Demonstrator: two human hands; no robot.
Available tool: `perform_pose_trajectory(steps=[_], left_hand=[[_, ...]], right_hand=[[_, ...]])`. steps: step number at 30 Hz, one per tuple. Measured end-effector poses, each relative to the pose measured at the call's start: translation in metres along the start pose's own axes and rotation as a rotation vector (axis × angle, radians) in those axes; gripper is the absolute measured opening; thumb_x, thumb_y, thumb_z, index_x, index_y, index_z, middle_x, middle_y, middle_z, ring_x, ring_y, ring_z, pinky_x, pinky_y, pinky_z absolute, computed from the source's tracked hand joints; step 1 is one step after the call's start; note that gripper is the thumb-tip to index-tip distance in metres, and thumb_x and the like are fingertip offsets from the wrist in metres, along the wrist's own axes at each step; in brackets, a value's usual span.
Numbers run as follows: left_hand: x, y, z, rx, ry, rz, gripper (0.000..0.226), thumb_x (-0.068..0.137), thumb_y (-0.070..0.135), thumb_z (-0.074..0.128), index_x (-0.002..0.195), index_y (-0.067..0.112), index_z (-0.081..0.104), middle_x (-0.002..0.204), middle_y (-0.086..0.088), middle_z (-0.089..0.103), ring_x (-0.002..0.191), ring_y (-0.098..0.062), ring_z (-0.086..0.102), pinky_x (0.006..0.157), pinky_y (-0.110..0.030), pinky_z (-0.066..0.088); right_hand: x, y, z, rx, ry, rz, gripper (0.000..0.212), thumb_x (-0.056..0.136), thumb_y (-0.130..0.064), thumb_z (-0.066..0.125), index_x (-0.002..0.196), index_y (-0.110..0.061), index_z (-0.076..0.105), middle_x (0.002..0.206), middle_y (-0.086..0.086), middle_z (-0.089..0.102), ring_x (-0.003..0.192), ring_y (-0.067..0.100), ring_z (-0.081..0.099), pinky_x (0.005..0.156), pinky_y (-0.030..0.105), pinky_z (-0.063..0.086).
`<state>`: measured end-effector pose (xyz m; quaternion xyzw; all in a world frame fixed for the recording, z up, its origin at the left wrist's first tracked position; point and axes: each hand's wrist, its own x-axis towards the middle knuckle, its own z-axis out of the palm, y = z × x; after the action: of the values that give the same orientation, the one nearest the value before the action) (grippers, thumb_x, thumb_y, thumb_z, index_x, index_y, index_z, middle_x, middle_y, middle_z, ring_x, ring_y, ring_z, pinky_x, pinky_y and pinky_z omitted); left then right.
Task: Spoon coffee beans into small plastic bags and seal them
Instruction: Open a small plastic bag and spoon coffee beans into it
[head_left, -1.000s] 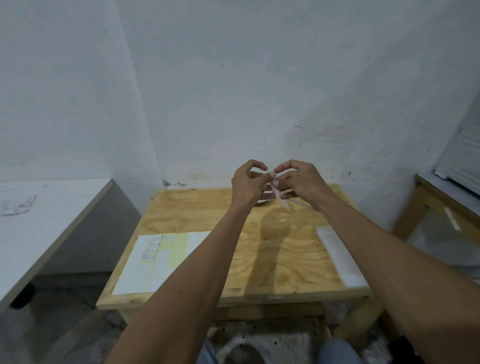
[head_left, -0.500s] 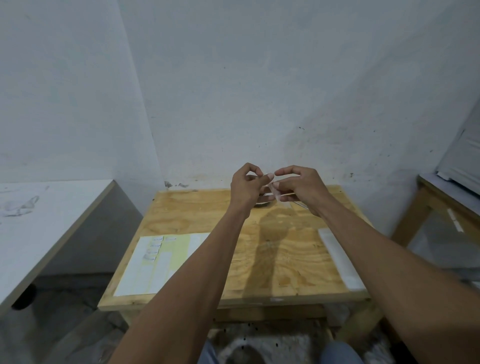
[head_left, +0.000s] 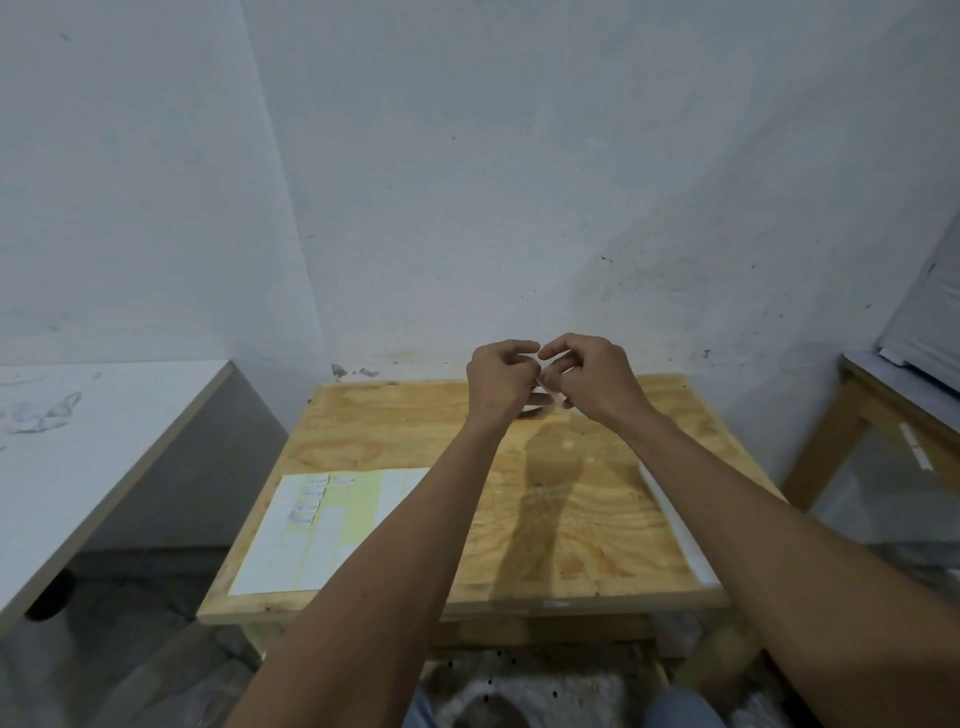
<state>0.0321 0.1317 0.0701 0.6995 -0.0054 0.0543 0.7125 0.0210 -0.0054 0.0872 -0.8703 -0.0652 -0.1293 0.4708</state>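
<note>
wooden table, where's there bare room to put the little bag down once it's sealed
The widest bare patch on the wooden table lies mid-board, between the label sheet on the left and the white strip along the right edge. The far left corner is bare too. It is crowded at the far middle, where both hands, left and right, pinch the small bag.

Small clear plastic bag (head_left: 546, 378) held up in the air above the far part of the plywood table (head_left: 571, 519), pinched between both hands; only a pale, glossy sliver shows between the fingers, rest hidden. Contents can't be made out. Seal state can't be told. Under the hands, on the table's far side, a dark round-edged object (head_left: 532, 413) peeks out, mostly covered, maybe the bean container, too hidden to say. No loose beans or spoon readable.
</note>
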Motion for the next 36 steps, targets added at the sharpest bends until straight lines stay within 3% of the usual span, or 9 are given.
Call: perform_pose_trajectory(steps=[6,9,11,16,20,27,30,32,36], left_hand=[[-0.001,-0.002,-0.004,-0.005,-0.017,-0.041,0.033,0.084,-0.010,0.069,0.117,-0.003,0.068,0.092,-0.020,0.070,0.079,-0.037,0.074,0.071,-0.051,0.064],[0.000,-0.003,-0.005,0.100,0.002,0.030,0.034,0.086,-0.015,0.062,0.117,-0.005,0.068,0.079,-0.012,0.067,0.061,-0.026,0.071,0.064,-0.036,0.064],[0.000,-0.002,-0.005,0.184,0.019,0.095,0.034,0.086,-0.014,0.060,0.116,-0.003,0.070,0.074,-0.008,0.066,0.056,-0.024,0.070,0.061,-0.032,0.062],[0.005,0.002,-0.001,0.254,0.042,0.169,0.039,0.080,-0.018,0.058,0.114,-0.002,0.071,0.074,-0.010,0.064,0.056,-0.031,0.068,0.064,-0.047,0.062],[0.008,0.004,-0.001,0.312,0.051,0.215,0.041,0.081,-0.017,0.058,0.117,-0.002,0.071,0.073,-0.005,0.063,0.050,-0.015,0.064,0.066,-0.044,0.063],[0.005,0.002,-0.002,0.452,0.044,0.276,0.037,0.081,-0.008,0.064,0.115,0.005,0.074,0.070,-0.002,0.062,0.062,-0.028,0.070,0.070,-0.042,0.061],[0.001,0.008,-0.008,0.399,0.031,0.233,0.031,0.082,-0.005,0.065,0.110,0.006,0.075,0.064,0.000,0.063,0.055,-0.025,0.071,0.060,-0.026,0.057],[0.004,0.012,-0.009,0.428,0.043,0.267,0.025,0.084,-0.001,0.066,0.106,0.008,0.075,0.071,0.001,0.063,0.049,-0.010,0.067,0.055,-0.016,0.050],[0.006,0.014,-0.010,0.486,0.002,0.392,0.024,0.086,0.010,0.064,0.106,0.014,0.076,0.110,-0.004,0.064,0.056,-0.020,0.071,0.067,-0.035,0.059]], right_hand=[[0.001,-0.006,0.000,-0.113,-0.064,0.038,0.026,0.086,0.001,0.064,0.100,-0.014,0.080,0.071,0.008,0.069,0.054,0.023,0.069,0.066,0.034,0.063],[0.000,-0.007,0.002,-0.156,-0.047,0.046,0.029,0.082,0.003,0.066,0.104,-0.011,0.079,0.077,0.007,0.073,0.052,0.018,0.067,0.065,0.028,0.060],[0.000,-0.009,0.004,-0.195,-0.029,0.024,0.029,0.083,0.000,0.068,0.108,-0.011,0.078,0.082,0.009,0.074,0.058,0.015,0.065,0.073,0.032,0.060],[0.001,-0.011,0.014,-0.300,0.050,-0.027,0.032,0.088,-0.010,0.067,0.119,-0.015,0.075,0.086,0.005,0.073,0.084,0.021,0.069,0.079,0.031,0.055],[0.000,-0.012,0.019,-0.369,0.091,-0.049,0.038,0.089,-0.008,0.063,0.125,-0.014,0.073,0.104,0.013,0.074,0.101,0.031,0.068,0.083,0.034,0.053],[-0.003,-0.007,0.022,-0.427,0.207,-0.018,0.036,0.094,-0.005,0.058,0.126,-0.014,0.071,0.119,0.016,0.063,0.106,0.034,0.064,0.079,0.035,0.049],[0.003,-0.003,0.011,-0.363,0.239,-0.044,0.033,0.091,-0.005,0.057,0.114,-0.018,0.078,0.110,0.011,0.064,0.097,0.028,0.065,0.075,0.028,0.043],[0.003,-0.006,0.007,-0.320,0.220,-0.078,0.034,0.091,-0.006,0.057,0.114,-0.019,0.078,0.109,0.011,0.067,0.091,0.028,0.068,0.078,0.029,0.049],[0.005,-0.009,0.000,-0.212,0.232,-0.059,0.034,0.093,-0.006,0.054,0.114,-0.018,0.078,0.112,0.009,0.075,0.092,0.030,0.073,0.080,0.038,0.062]])
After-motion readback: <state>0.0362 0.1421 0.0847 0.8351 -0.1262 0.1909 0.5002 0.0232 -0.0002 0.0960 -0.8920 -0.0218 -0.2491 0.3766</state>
